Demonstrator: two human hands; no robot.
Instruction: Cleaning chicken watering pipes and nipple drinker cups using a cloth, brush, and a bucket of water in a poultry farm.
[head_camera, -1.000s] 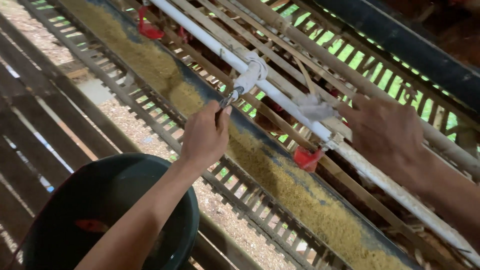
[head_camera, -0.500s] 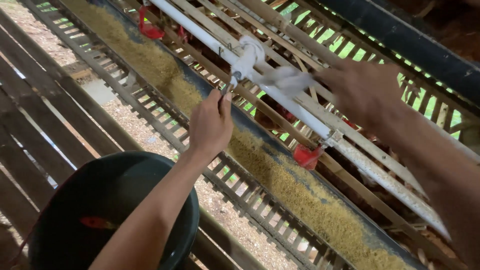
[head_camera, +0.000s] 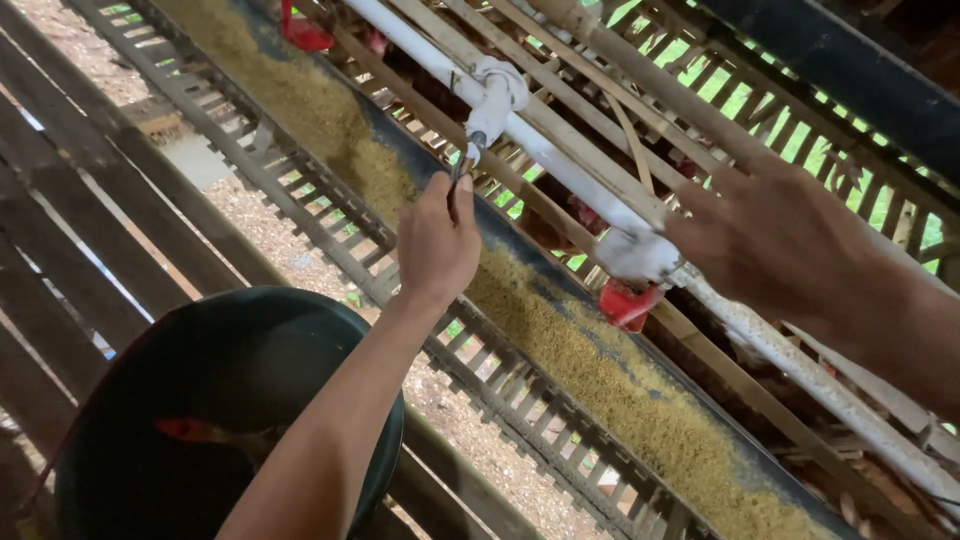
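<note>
Two hands at a white water pipe above a feed trough.

Head view: left hand (head_camera: 437, 243), grip pinched together on a thin dark metal pin (head_camera: 459, 180) that hangs under the white plastic fitting (head_camera: 493, 98) on the long white plastic pipe (head_camera: 560, 160). Right hand (head_camera: 775, 240) is further along the pipe, fingers near a white joint (head_camera: 636, 254); whether its grip closes I cannot tell. A red plastic drinker cup (head_camera: 626, 302) sits just below. Yellow-brown crumbled feed (head_camera: 590, 360) fills the dark trough. A round dark plastic bucket (head_camera: 230, 400) sits under the left forearm.
</note>
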